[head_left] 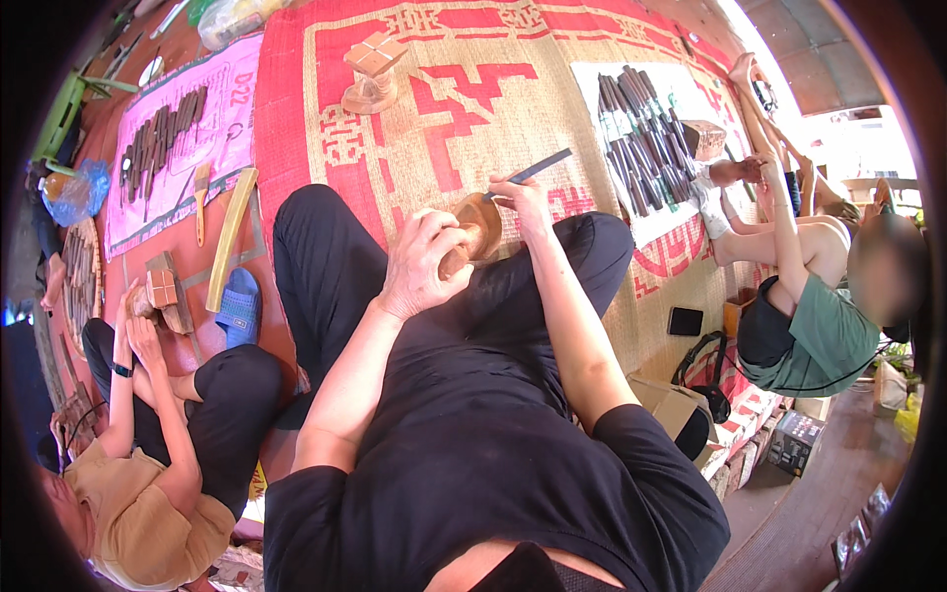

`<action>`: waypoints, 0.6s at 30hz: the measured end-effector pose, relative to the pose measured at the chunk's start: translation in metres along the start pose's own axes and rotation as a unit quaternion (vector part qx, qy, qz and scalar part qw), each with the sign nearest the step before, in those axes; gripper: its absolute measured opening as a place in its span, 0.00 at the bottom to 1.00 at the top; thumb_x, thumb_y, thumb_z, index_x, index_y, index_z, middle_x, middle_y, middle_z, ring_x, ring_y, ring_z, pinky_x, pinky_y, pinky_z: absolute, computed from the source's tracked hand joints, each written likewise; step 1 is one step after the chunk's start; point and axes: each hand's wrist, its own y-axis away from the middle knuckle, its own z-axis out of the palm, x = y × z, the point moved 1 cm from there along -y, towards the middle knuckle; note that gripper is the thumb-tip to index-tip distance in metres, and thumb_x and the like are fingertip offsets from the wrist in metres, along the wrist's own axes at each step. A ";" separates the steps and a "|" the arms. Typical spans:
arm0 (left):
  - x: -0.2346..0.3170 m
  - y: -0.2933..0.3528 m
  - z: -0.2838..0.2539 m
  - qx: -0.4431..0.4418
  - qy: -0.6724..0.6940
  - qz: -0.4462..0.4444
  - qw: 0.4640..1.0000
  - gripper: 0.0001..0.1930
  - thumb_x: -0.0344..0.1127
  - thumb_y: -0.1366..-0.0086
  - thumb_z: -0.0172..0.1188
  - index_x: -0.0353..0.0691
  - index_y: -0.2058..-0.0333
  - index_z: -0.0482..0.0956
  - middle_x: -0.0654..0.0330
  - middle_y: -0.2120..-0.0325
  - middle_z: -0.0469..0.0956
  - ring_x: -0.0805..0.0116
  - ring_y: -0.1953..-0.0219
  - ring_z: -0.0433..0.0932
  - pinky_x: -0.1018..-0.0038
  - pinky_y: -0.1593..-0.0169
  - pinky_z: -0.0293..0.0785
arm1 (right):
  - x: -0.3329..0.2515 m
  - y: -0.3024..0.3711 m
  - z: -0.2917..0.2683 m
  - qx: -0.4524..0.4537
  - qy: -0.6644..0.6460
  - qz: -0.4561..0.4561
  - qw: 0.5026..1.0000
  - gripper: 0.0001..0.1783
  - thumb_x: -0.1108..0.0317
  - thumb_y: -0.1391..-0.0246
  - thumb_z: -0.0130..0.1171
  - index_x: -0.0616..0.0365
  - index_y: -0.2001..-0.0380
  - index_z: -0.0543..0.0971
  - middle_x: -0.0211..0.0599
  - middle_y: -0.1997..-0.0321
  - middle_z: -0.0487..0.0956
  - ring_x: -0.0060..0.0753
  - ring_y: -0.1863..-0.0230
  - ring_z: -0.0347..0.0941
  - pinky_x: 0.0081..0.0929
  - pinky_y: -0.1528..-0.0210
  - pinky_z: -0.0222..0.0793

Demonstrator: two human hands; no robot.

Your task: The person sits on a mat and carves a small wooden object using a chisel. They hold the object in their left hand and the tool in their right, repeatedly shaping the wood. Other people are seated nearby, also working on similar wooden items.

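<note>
Between my knees, my left hand (pixel 426 259) is closed around a rounded brown wooden piece (pixel 480 219) with a wide, rim-like top. My right hand (pixel 525 205) grips a carving chisel (pixel 545 166), whose dark flat shank sticks out up and to the right. The chisel's working end is at the wooden piece's right side, mostly hidden by my fingers. Farther off on the mat stands a similar wooden stand (pixel 371 94), with a square wooden block (pixel 375 53) marked by pale crossing lines on top.
A patterned red and straw mat (pixel 562 79) lies ahead. Rows of carving tools rest on a white sheet (pixel 669 212) at right and a pink sheet (pixel 219 89) at left. A brush (pixel 201 202), wooden strip (pixel 233 237) and blue slipper (pixel 239 306) lie left. People sit on both sides.
</note>
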 end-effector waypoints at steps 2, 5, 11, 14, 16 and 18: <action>0.001 -0.001 0.000 -0.001 -0.003 0.002 1.000 0.19 0.33 0.61 0.67 0.44 0.65 0.76 0.61 0.62 0.71 0.57 0.55 0.70 0.64 0.53 0.71 | 0.002 0.002 0.001 -0.010 0.007 0.007 1.000 0.10 0.74 0.59 0.62 0.64 0.69 0.80 0.37 0.69 0.81 0.28 0.69 0.77 0.25 0.63 0.71; 0.002 0.000 0.000 -0.005 -0.001 0.005 1.000 0.19 0.33 0.61 0.67 0.44 0.65 0.75 0.61 0.62 0.71 0.57 0.55 0.70 0.64 0.53 0.71 | 0.011 -0.011 -0.010 0.029 0.043 -0.013 0.999 0.11 0.73 0.59 0.62 0.65 0.69 0.80 0.38 0.69 0.81 0.29 0.69 0.77 0.26 0.64 0.72; 0.003 0.000 0.001 -0.006 0.002 -0.005 1.000 0.19 0.33 0.60 0.67 0.44 0.65 0.75 0.60 0.62 0.71 0.56 0.55 0.70 0.63 0.53 0.70 | 0.001 -0.004 -0.001 -0.004 0.026 0.016 1.000 0.13 0.72 0.60 0.63 0.65 0.67 0.79 0.38 0.68 0.80 0.29 0.68 0.77 0.25 0.64 0.71; 0.001 -0.001 0.001 -0.011 0.006 -0.005 1.000 0.19 0.34 0.60 0.67 0.44 0.64 0.75 0.60 0.62 0.70 0.55 0.55 0.69 0.62 0.52 0.69 | 0.002 0.002 0.002 -0.014 0.034 0.014 0.999 0.13 0.72 0.59 0.62 0.66 0.67 0.79 0.37 0.68 0.80 0.29 0.67 0.76 0.26 0.63 0.72; 0.001 -0.002 0.002 -0.012 0.005 0.001 1.000 0.19 0.34 0.60 0.67 0.44 0.65 0.75 0.60 0.62 0.70 0.55 0.55 0.69 0.63 0.52 0.69 | 0.008 -0.004 -0.002 0.010 0.011 -0.002 1.000 0.14 0.72 0.59 0.62 0.66 0.66 0.79 0.37 0.68 0.80 0.29 0.66 0.76 0.27 0.63 0.72; 0.001 0.000 0.001 -0.010 0.004 0.000 1.000 0.19 0.34 0.60 0.67 0.44 0.65 0.75 0.60 0.62 0.70 0.56 0.55 0.69 0.63 0.52 0.69 | 0.009 -0.011 -0.006 0.059 0.060 -0.023 0.996 0.13 0.72 0.59 0.61 0.66 0.67 0.80 0.37 0.68 0.80 0.29 0.66 0.77 0.28 0.63 0.73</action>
